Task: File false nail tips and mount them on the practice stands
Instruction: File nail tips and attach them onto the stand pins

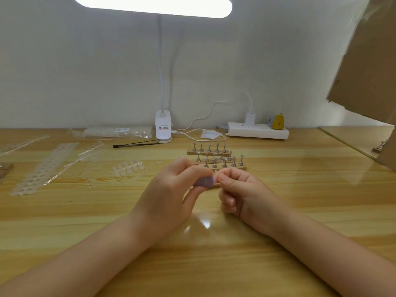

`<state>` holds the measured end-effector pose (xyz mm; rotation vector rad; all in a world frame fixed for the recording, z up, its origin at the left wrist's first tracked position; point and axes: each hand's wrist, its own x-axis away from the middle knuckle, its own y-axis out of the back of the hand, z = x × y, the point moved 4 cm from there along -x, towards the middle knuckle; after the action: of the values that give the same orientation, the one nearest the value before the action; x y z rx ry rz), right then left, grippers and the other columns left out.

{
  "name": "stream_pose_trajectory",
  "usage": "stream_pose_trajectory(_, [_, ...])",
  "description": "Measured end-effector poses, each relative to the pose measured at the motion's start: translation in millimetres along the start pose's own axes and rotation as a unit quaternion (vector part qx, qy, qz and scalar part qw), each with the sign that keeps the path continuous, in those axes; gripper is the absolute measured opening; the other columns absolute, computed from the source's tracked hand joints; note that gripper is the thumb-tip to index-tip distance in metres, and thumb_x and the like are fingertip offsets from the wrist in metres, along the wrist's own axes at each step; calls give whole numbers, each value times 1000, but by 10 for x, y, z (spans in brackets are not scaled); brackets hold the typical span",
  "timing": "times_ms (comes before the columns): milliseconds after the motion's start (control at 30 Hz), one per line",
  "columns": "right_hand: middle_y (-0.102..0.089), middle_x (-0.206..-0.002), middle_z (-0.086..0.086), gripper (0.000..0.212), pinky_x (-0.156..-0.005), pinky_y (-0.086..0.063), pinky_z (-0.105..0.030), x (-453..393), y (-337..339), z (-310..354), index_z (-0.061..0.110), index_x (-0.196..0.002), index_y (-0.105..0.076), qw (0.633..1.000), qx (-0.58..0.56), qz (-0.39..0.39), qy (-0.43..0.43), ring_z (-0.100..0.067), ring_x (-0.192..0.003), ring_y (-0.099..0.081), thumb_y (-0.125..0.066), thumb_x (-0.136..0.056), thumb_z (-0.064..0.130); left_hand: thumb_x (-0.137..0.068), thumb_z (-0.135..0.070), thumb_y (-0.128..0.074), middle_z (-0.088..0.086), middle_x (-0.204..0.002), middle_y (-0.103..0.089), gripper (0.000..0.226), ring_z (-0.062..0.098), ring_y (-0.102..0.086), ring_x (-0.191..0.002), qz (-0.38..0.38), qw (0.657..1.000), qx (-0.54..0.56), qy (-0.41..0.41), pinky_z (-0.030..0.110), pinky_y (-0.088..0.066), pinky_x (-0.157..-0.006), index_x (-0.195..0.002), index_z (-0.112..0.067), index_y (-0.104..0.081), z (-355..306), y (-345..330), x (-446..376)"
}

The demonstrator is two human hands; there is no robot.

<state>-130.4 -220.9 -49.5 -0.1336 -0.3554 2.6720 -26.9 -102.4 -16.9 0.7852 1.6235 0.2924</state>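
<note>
Left hand [171, 189] grips a purple file [204, 181]; right hand [237, 189] pinches something, presumably a nail tip, too small to confirm. Hands nearly touching. Practice stands [216, 157] lie just beyond the fingertips, rows running left-right.

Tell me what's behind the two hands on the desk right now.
Behind the left hand and right hand stand rows of practice stands on wooden bases. The nearest row is partly covered by the fingers and the purple file, so its near edge cannot be seen.
</note>
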Motion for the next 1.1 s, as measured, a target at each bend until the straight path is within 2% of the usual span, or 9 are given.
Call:
stream_pose_trajectory(100, [-46,-55,4,9,-44,-35,-20,-8,19,30,10,-84,-57,1000,-15,-6,-8,-8,-45,-40,-59,-82,18,-78,0,-74,-6,-91,-58,30,-1,-53,-83,-29,999,-23,24,12,-44,-82,-106,-10,-67,67,37,-1])
stream_pose_trajectory(267, [-48,-57,4,15,-47,-37,-20,5,-10,10,11,-90,-57,999,36,31,2,-8,-48,-42,-65,-86,22,-91,-8,-63,3,-100,-61,23,13,-61,-91,-13,996,27,-85,25,-49,-83,-114,-10,-61,-105,-29,-14])
stream_pose_trajectory(400, [-42,-58,2,7,-47,-39,-22,8,7,27,14,-82,-60,999,14,44,-11,-10,-49,-42,-62,-87,20,-84,1,-68,4,-96,-62,27,18,-61,-85,10,999,-35,-14,37,-54,-75,-110,-5,-67,92,25,19])
stream_pose_trajectory(567, [-48,-59,2,8,-49,-38,-21,17,-21,22,17,-85,-61,997,48,59,-2,-10,-50,-42,-62,-87,25,-94,-12,-56,4,-100,-61,23,13,-60,-91,-13,997,21,-78,22,-48,-85,-117,-14,-56,-93,-26,-6])
stream_pose_trajectory(733, [-41,-58,1,6,-47,-38,-22,5,6,31,12,-83,-59,999,8,32,-8,-11,-49,-41,-57,-85,17,-84,2,-66,6,-99,-63,30,16,-62,-89,-24,999,-26,-9,28,-53,-81,-113,-5,-64,60,39,19])
stream_pose_trajectory(867, [-43,-57,2,8,-47,-39,-21,5,-2,16,10,-88,-59,999,25,41,-6,-10,-49,-42,-60,-88,18,-96,-15,-52,2,-106,-61,22,10,-57,-98,-2,998,19,-64,18,-46,-90,-118,-14,-56,-126,-26,-20])
stream_pose_trajectory(933, [-40,-57,2,7,-47,-39,-21,2,-3,21,10,-84,-60,999,21,47,-16,-10,-49,-42,-61,-87,16,-102,-39,-38,-3,-107,-63,33,7,-56,-97,48,999,15,15,25,-50,-84,-116,-20,-62,-65,-43,-4])
stream_pose_trajectory(1033, [-31,-57,2,12,-47,-37,-22,0,-3,23,14,-73,-61,998,-6,39,-38,-12,-49,-41,-57,-84,18,-95,-22,-55,4,-101,-63,23,15,-60,-91,18,999,-43,27,31,-53,-79,-112,-11,-67,77,43,5])
stream_pose_trajectory(1100, [-32,-57,1,14,-46,-37,-22,1,-13,13,18,-69,-64,998,12,44,-34,-12,-48,-41,-61,-83,17,-96,-31,-55,1,-96,-64,23,12,-60,-88,-6,1000,-12,23,27,-52,-78,-110,-16,-65,29,71,-17])
